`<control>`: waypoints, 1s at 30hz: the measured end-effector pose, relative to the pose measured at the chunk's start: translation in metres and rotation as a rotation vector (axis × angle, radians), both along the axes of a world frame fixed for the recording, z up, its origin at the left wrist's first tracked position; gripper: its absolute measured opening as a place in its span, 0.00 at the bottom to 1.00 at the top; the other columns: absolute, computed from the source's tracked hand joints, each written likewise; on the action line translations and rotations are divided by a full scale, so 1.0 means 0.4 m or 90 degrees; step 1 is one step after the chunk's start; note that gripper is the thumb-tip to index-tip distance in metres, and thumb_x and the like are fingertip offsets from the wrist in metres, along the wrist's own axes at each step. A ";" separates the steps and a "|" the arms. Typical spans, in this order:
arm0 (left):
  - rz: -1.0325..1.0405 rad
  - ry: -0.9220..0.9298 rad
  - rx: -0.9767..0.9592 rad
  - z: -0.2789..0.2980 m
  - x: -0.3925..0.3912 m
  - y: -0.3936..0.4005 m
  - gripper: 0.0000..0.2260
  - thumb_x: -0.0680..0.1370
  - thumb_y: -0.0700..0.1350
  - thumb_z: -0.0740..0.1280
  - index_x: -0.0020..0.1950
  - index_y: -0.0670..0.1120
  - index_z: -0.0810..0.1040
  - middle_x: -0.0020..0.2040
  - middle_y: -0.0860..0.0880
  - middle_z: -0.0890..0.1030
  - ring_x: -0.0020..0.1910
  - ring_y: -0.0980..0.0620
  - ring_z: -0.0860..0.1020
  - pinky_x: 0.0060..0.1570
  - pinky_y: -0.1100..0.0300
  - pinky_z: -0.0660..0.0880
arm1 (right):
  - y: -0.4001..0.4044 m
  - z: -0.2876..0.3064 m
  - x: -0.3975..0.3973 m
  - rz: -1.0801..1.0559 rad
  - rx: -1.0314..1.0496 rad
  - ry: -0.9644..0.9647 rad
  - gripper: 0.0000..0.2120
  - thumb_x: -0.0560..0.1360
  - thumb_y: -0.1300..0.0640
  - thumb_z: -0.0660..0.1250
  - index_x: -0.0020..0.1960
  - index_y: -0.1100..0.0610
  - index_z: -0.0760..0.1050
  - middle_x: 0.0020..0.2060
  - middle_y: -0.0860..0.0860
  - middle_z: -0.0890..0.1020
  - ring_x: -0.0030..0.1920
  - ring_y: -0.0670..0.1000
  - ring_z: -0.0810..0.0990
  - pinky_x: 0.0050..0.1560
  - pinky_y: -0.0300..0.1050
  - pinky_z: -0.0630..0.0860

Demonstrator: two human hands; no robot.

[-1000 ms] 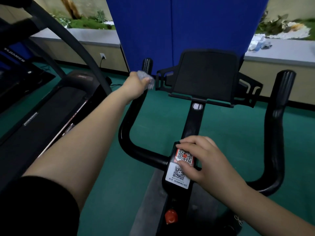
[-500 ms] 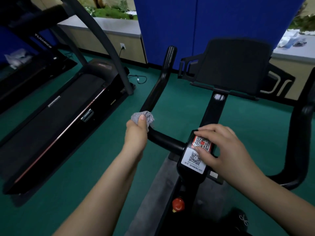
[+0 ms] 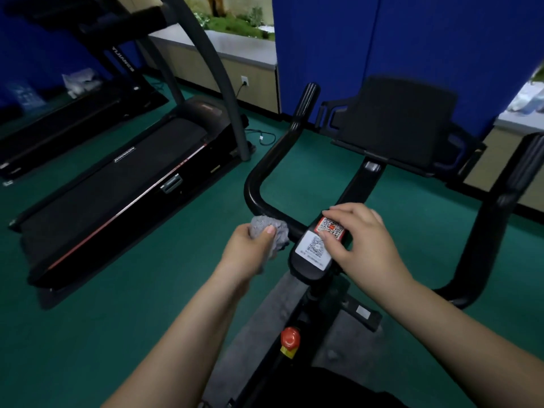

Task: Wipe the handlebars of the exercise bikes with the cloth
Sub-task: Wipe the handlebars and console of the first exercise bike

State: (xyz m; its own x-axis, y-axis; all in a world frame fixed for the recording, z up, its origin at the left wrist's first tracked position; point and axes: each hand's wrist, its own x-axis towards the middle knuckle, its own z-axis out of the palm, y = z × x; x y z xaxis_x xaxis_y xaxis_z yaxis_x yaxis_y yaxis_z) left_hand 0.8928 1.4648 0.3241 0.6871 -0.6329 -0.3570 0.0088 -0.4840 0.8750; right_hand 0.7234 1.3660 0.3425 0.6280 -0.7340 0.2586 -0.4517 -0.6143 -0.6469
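Green flooring (image 3: pixel 147 334) spreads under you, with a blue partition (image 3: pixel 412 48) ahead and a black treadmill (image 3: pixel 117 195) to your left. Your exercise bike's black handlebar (image 3: pixel 254 184) curves up on the left, its right arm (image 3: pixel 500 207) rising opposite. Your right hand (image 3: pixel 365 240) rests on the stickered centre block (image 3: pixel 312 251), fingers loosely bent. Your left hand (image 3: pixel 247 254) grips the grey cloth (image 3: pixel 272 231), pressed against the bar just left of that block.

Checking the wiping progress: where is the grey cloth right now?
The grey cloth is bunched in the left hand, pressed on the left handlebar beside the QR-code sticker.
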 end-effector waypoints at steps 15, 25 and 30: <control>-0.141 -0.233 0.105 -0.018 -0.286 0.298 0.22 0.71 0.48 0.71 0.63 0.56 0.70 0.56 0.53 0.76 0.47 0.54 0.76 0.43 0.62 0.72 | 0.157 -0.006 -0.374 0.083 0.111 -0.093 0.13 0.72 0.63 0.70 0.54 0.50 0.79 0.52 0.42 0.78 0.55 0.36 0.75 0.54 0.25 0.67; -0.416 -0.274 0.050 -0.058 -0.440 0.274 0.22 0.70 0.47 0.73 0.62 0.55 0.73 0.54 0.49 0.70 0.49 0.55 0.72 0.53 0.64 0.66 | 0.358 -0.136 -0.707 -0.306 0.275 -0.102 0.15 0.71 0.61 0.72 0.47 0.41 0.75 0.52 0.45 0.82 0.48 0.42 0.80 0.46 0.31 0.75; -0.585 -0.287 0.047 -0.083 -0.555 0.244 0.22 0.70 0.49 0.73 0.62 0.55 0.73 0.54 0.51 0.70 0.50 0.53 0.74 0.53 0.60 0.70 | 0.513 -0.154 -0.885 -0.501 0.289 -0.120 0.13 0.71 0.60 0.72 0.51 0.46 0.76 0.51 0.44 0.82 0.51 0.44 0.79 0.42 0.25 0.71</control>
State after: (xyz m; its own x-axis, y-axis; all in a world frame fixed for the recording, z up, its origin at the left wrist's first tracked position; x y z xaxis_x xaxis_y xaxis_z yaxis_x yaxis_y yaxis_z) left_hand 0.6708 1.5625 0.2909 0.0281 -0.9692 -0.2448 -0.7151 -0.1906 0.6725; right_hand 0.3694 1.5713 0.2808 -0.1170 -0.9870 -0.1101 -0.4941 0.1540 -0.8557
